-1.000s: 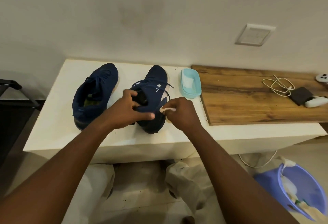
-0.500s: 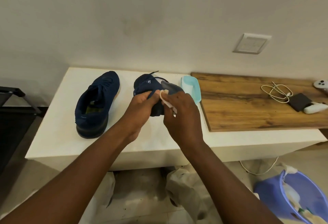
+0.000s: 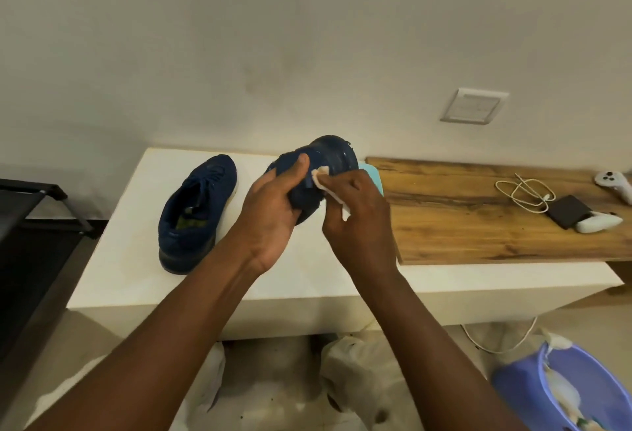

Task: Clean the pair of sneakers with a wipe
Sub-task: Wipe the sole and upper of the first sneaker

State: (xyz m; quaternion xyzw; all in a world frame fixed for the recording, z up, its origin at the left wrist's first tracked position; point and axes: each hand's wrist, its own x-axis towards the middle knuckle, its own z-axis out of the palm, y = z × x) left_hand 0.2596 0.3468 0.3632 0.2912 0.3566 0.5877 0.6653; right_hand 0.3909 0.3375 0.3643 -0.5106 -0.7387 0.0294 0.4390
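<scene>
Left hand [image 3: 270,211] fingers curled around dark blue knit sneaker [image 3: 318,170] lifted above white table [image 3: 130,259], right hand [image 3: 359,225] pinching soft white wipe [image 3: 323,181] against it, second sneaker [image 3: 196,211] flat on table

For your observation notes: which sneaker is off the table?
The sneaker in the left hand, held up against the wipe; the other sneaker rests on the table.

Sneakers [image 3: 196,211] navy; wipe [image 3: 321,181] white; tabletop [image 3: 130,259] white; board [image 3: 478,222] brown wood-grain; tub [image 3: 374,177] lt blue; basin [image 3: 519,386] lavender.
</scene>
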